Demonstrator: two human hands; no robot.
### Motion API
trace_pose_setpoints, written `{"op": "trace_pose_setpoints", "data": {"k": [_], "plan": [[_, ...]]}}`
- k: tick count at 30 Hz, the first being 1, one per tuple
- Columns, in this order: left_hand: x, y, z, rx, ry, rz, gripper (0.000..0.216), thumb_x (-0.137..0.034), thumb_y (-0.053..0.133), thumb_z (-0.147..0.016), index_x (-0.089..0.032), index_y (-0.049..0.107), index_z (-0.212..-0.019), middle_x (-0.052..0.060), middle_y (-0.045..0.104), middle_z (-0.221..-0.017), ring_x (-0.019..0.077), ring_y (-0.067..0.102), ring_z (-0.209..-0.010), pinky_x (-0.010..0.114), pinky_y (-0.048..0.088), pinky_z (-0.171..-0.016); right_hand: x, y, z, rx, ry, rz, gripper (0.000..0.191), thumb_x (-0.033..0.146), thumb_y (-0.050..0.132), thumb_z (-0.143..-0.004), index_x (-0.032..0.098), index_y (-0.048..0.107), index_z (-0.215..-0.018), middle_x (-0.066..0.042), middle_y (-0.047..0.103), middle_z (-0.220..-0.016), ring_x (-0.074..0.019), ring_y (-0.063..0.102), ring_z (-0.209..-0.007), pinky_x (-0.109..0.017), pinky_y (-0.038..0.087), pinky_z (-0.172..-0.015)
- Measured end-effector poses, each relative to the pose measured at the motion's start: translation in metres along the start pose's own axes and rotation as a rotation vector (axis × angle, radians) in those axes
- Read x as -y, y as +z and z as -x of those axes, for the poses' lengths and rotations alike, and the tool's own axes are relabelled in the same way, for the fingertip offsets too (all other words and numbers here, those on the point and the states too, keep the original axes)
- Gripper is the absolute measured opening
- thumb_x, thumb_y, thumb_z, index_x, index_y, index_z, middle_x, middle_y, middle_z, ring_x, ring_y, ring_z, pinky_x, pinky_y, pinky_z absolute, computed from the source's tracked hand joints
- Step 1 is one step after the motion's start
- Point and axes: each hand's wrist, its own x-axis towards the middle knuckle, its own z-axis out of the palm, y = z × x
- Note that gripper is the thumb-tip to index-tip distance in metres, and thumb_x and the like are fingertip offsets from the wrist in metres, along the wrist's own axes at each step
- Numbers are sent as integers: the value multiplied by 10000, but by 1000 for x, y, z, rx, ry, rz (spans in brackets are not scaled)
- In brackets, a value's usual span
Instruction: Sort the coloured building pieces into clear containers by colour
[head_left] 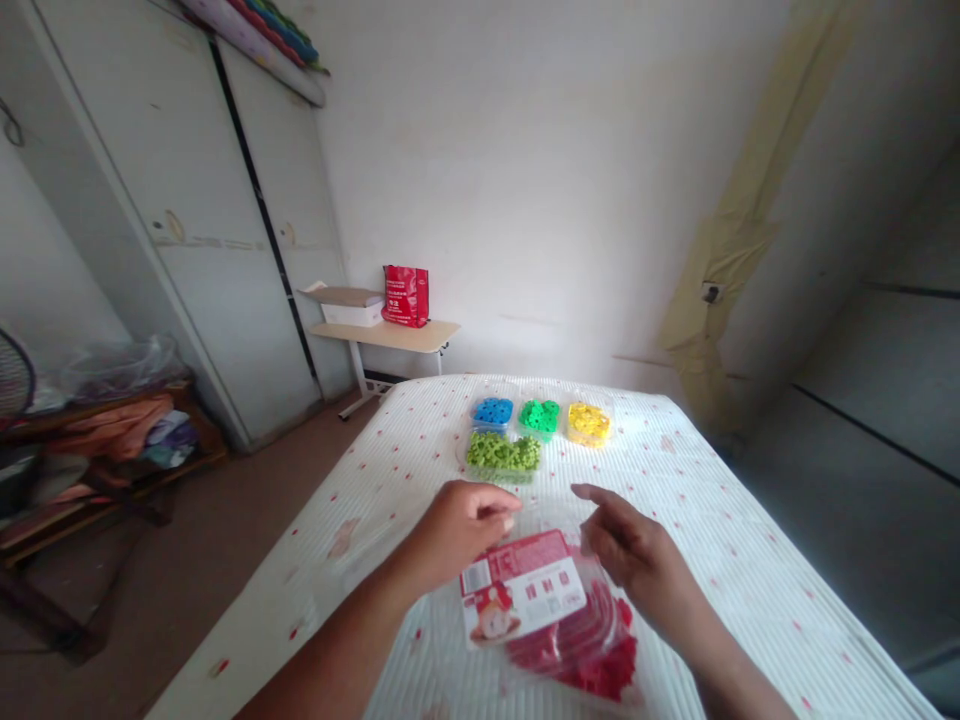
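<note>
A clear plastic box of pink-red pieces sits close to me, with a red-and-white printed label across its clear cover. My left hand is at the label's far left edge, its index finger reaching inward and its thumb just below with a small gap between them. On the other side, my right hand hovers at or touches the box's right edge; its index finger points out and the rest are curled. Contact with the clear plastic is hard to make out. Beyond lies a box of light-green pieces.
Behind it stand boxes of blue pieces, green pieces and yellow pieces. A striped, red-dotted cloth covers the table. Against the wall, a small side table carries a red bag and a white carton.
</note>
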Motion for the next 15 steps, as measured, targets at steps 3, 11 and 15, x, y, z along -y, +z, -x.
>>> {"op": "trace_pose_setpoints", "data": {"k": [3,11,15], "plan": [[-2,24,-5,87,45,-27,254,-215,514,-748,-174,703,-913,11,720,-837,155,636,-752,238,473,-666,-4,-7,17,-74,115,0,469,520,398,-820,183,581,-1090,-3,566,-614,-144,541,-547,-237,434,-465],[-6,54,-18,232,215,-179,258,-192,490,-761,-179,713,-889,2,715,-788,124,609,-677,204,411,-587,-21,-23,56,-124,294,-163,506,527,366,-841,184,533,-1173,-22,616,-707,-102,434,-431,-237,382,-405],[-2,60,-29,269,293,-303,235,-166,504,-742,-179,725,-821,6,707,-733,127,604,-656,206,399,-590,-39,-12,56,-113,267,29,477,500,543,-736,166,579,-1075,33,530,-570,-113,473,-474,-218,380,-432]]}}
